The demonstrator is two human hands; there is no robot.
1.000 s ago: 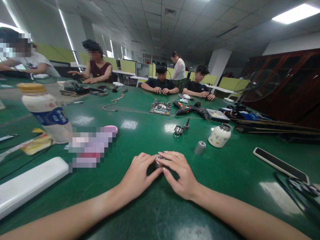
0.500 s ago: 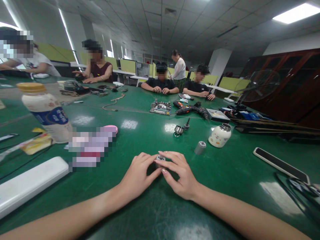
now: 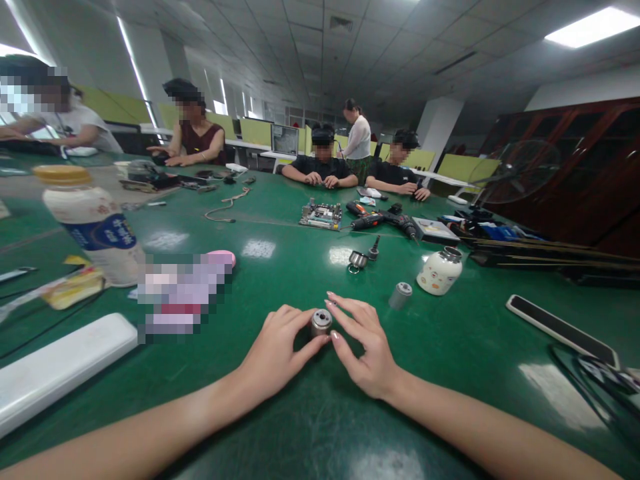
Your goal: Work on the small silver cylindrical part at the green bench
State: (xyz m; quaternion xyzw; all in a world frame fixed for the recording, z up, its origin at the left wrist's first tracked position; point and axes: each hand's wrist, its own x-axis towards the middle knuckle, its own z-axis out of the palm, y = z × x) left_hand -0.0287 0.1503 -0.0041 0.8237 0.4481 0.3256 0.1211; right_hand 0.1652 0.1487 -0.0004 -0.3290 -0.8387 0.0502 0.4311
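Observation:
A small silvery metal cylinder (image 3: 321,323) with holes in its top face stands upright on the green table. My left hand (image 3: 280,343) grips it from the left, thumb at the near side and fingers behind. To its right, my right hand (image 3: 365,347) is open, with thumb and fingers apart and curved towards it; whether the thumb tip touches it I cannot tell. A similar grey metal cylinder (image 3: 401,295) stands farther right. Beyond it are a round metal part with a ring (image 3: 357,261) and a small dark pointed part (image 3: 374,249).
On the right are a cream jar (image 3: 439,271), a phone (image 3: 563,331) and black cables. A circuit board (image 3: 321,216) and power drills (image 3: 385,219) lie farther back. A bottle (image 3: 95,227) and a white case (image 3: 65,373) are on the left. Several people sit around the table.
My right hand's fingers have lifted off the metal cylinder's top and opened out to the right, showing its whole top face. My left hand stays in place on it.

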